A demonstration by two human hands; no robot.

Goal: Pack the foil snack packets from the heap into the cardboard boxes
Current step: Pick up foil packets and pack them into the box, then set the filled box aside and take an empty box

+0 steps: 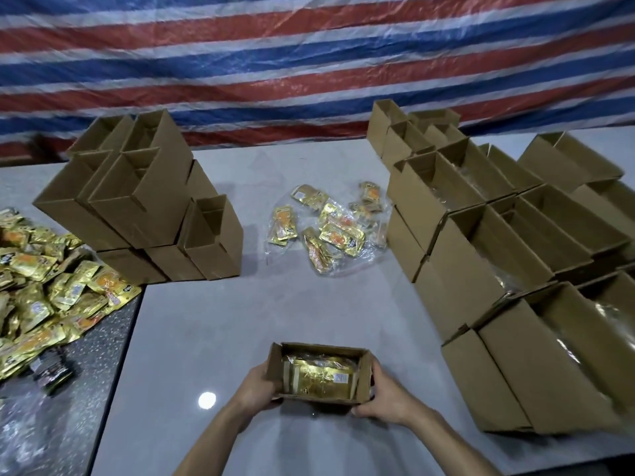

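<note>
Small open cardboard box (316, 403) upright, gold foil packets (319, 376) flat inside — loose heap (41, 286) well to its left

legible text: none | foil packets (340, 235): printed labels too blurred to read

packets (41, 290): gold, orange | boxes (144, 201): brown | tarp (309, 56): red-white-blue stripes

Left hand (256, 383), right hand (387, 395) curled, gripping
</note>
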